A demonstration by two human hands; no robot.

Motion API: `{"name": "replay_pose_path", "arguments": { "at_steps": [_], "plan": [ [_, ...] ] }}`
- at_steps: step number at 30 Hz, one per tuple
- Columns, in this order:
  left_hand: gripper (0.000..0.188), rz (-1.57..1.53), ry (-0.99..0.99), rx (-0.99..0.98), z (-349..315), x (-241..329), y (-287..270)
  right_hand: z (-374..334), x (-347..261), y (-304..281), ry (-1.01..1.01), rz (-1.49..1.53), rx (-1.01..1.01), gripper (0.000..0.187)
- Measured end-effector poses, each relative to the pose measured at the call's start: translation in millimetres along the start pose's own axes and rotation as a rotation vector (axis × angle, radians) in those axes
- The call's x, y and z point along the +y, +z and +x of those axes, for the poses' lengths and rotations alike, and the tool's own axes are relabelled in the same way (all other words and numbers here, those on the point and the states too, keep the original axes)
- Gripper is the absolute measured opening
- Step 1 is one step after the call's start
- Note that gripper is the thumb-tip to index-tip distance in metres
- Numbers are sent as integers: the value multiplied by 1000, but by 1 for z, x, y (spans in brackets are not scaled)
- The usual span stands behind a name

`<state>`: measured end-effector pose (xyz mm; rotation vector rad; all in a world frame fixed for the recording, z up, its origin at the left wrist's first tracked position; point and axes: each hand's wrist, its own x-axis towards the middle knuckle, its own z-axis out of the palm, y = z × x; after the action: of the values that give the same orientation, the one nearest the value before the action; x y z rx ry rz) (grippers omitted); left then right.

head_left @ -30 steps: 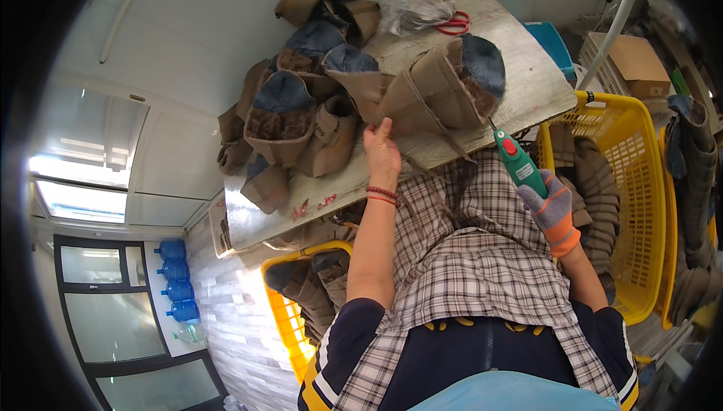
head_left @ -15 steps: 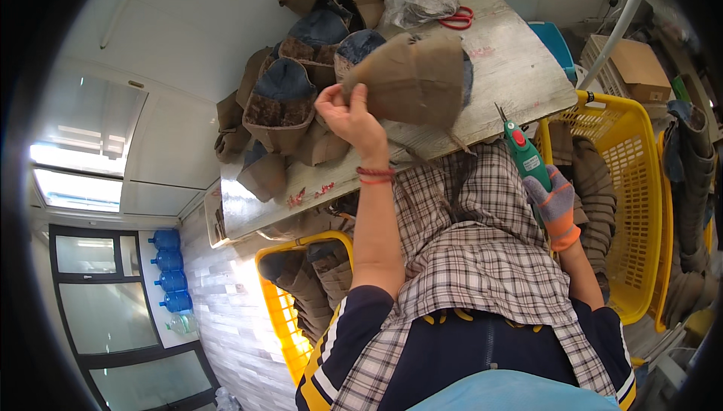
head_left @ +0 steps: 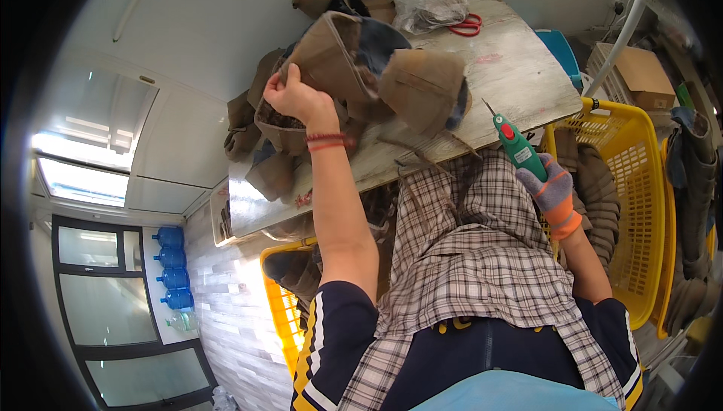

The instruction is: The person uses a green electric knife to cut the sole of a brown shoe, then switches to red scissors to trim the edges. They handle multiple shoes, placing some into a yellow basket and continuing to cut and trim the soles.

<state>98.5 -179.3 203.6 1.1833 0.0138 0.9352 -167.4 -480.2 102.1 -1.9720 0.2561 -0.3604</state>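
My left hand [head_left: 301, 100], bare with red bracelets, pinches the edge of a brown shoe upper [head_left: 320, 53] with a blue lining, raised and tilted over the pile on the worktable. Just right of it, near the table's front edge, another brown upper [head_left: 422, 87] stands apart, strips trailing off the edge. My right hand [head_left: 553, 192], in a grey and orange glove, is wrapped round a green handheld trimmer [head_left: 520, 151] with a red button. The trimmer's thin pointed tip is directed up and left, touching nothing. More uppers [head_left: 271, 170] lie below and behind my left hand.
On the pale worktable [head_left: 520, 72] are red-handled scissors [head_left: 467, 25] and a clear plastic bag [head_left: 431, 12]. A yellow basket [head_left: 640, 207] of stacked uppers stands to the right. Another yellow basket [head_left: 279, 302] sits at lower left. A teal bin [head_left: 559, 53] is beyond the table's right side.
My left hand has let go of the first upper, now near the table's front edge, moved left and lifted another from the pile. My right hand with the trimmer has barely moved.
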Motion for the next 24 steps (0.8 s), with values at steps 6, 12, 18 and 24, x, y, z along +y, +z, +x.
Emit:
{"name": "replay_pose_path", "arguments": {
  "at_steps": [6, 12, 18, 24],
  "plan": [
    [29, -250, -260, -57, 39, 15, -7, 7, 2, 7, -89, -36, 64, 47],
    [26, -671, -979, 118, 48, 19, -69, 24, -2, 0, -222, -136, 117, 51],
    [24, -643, -1178, 144, -6, 26, -100, 34, -30, -16, -572, -290, 165, 51],
    [26, -648, -1285, -29, -32, 45, -103, 28, -66, -29, -631, -431, 26, 45]
  ]
}}
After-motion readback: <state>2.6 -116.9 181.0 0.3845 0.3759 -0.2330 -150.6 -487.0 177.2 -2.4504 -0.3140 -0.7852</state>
